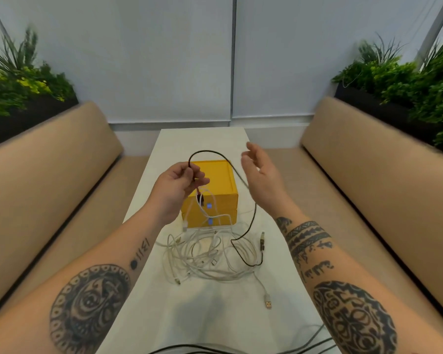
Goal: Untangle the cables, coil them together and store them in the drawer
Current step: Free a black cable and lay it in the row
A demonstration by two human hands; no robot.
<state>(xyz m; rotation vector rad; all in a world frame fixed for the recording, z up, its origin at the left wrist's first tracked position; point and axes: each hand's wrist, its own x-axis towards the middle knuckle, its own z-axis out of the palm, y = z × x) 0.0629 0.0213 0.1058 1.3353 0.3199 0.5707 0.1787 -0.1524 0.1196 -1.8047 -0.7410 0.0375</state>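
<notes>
The left hand (175, 187) is raised over the near left corner of the yellow drawer box (216, 175), its fingers (200, 178) pinched narrow on a black cable (254, 208) and, it seems, on a white strand that hangs from the same grip. The black cable arcs up and to the right, drops past the box's right side and ends in a loop lying on the right part of the white cables (210, 261). These sit in a loose heap on the surface (215, 323), just near of the box. The right hand (262, 175) hovers right of the box with its fingers wide and relaxed, holding nothing.

The main risk is in the lift. The low loop of black cable crosses the white heap, so a firm pull upward could drag white strands along and tighten a knot rather than free it. The dark plug (262, 241) at the heap's right edge could also catch on a strand. The white strand in the same pinch may twist around the black one as it coils. Both drawers, with blue knobs (209, 206), look closed — one hand must be free to open one. Cables trailing off the near edge could snag too.
</notes>
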